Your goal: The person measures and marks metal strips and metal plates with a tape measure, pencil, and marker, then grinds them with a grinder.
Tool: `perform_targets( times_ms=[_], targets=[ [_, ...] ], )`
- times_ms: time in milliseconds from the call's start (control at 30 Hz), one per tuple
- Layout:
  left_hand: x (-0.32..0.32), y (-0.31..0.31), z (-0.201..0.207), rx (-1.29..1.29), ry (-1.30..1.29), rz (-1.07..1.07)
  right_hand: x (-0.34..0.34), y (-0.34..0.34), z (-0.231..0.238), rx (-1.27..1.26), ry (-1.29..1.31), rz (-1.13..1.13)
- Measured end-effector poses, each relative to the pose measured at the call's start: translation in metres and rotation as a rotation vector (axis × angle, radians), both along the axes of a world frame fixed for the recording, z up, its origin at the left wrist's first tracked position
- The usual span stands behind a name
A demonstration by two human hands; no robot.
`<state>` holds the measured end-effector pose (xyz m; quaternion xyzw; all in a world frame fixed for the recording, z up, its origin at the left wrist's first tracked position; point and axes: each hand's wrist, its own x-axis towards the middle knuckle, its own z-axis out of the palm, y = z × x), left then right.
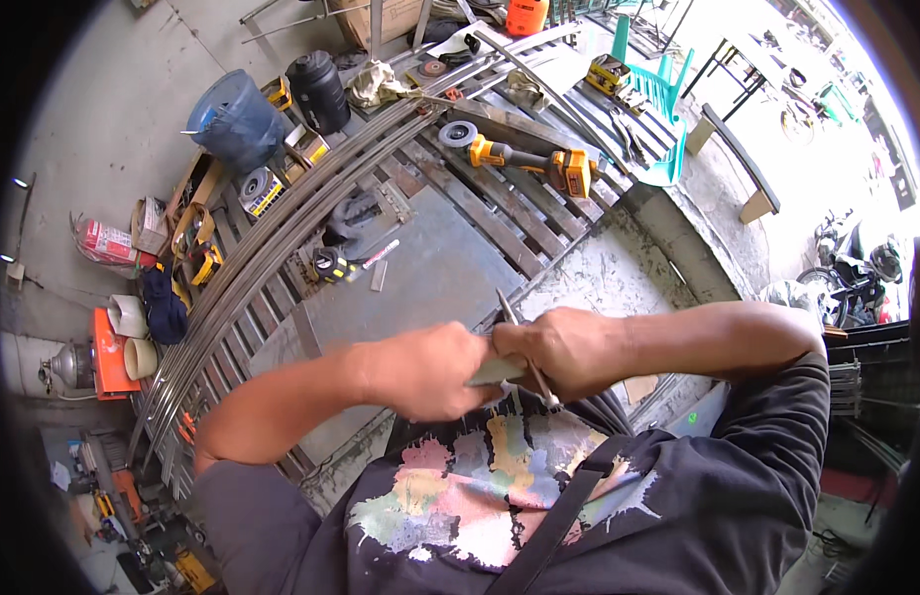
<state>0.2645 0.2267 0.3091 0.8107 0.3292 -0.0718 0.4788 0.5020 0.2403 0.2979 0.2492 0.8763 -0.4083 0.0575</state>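
Note:
Both hands are closed and nearly touching in front of my chest. My left hand (425, 372) is wrapped round a pale grey-green flat strip (496, 373), whose end reaches toward the other hand. A thin metal rod (542, 385) crosses my right hand (567, 349), gripped in its fingers; one pointed end sticks up and a pale tip shows below. Whether the strip touches the rod is hidden by the fingers. Past my hands, a grey metal sheet (430, 263) lies on the slatted metal bench, with a tape measure (331, 264) and a white-and-red marker (381, 254) on it.
A yellow-black angle grinder (529, 164) lies on the bench slats (510, 223). Long metal rods (272, 233) run along the bench's left side. Beyond them stand a blue bucket (237, 124) and a black canister (319, 91). A green plastic chair (663, 94) stands far right.

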Motion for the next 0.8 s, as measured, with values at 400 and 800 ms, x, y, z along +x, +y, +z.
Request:
perform_targets(
  times_ms=[400, 800],
  targets=[
    [0.005, -0.050, 0.005, -0.390, -0.046, -0.025, -0.013, -0.049, 0.019, -0.390, -0.001, -0.061],
    [-0.004, -0.040, -0.008, -0.492, -0.110, -0.129, -0.009, -0.056, -0.016, -0.544, 0.111, -0.135]
  ],
)
